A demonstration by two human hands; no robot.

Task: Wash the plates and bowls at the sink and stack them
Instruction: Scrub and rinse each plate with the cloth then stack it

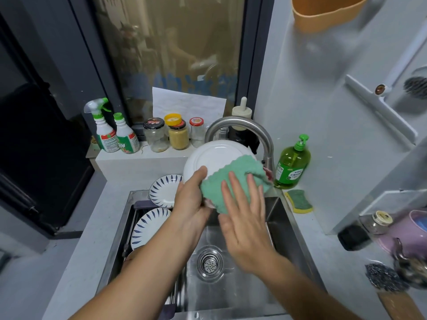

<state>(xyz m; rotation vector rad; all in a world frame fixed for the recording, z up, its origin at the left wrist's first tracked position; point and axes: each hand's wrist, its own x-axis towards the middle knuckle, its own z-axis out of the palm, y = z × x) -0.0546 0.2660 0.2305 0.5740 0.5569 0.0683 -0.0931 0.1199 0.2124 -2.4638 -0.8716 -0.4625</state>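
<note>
1. In the near part of the steel sink (286,229), the basin floor looks wet around the drain strainer (209,263). No water is seen running.
2. Above the basin, the left hand (191,200) grips the lower edge of the white plate (215,155). Its thumb lies on the plate's face and its fingers are curled behind the rim.
3. The right hand (245,218) is flat, with straight, spread fingers pressing the green cloth (231,183) against the plate's lower right. It grasps nothing.
4. The white plate is held tilted in the air over the sink, its top edge close under the tap (242,128).
5. To the left, two patterned plates (165,191) lean at the sink's left side, one behind the other. I cannot tell whether they have been washed.
6. Further back, a green soap bottle (292,162) and a sponge (299,200) sit on the counter to the right, and jars (178,135) line the ledge.
7. Risks, as I judge them:
   - The plate hangs from one wet-looking grip, so a hard push from the cloth could twist it loose and drop it into the basin.
   - Lifting or turning the plate could knock its rim against the tap spout.
   - A slip to the left could hit the leaning patterned plates and chip them.
</note>
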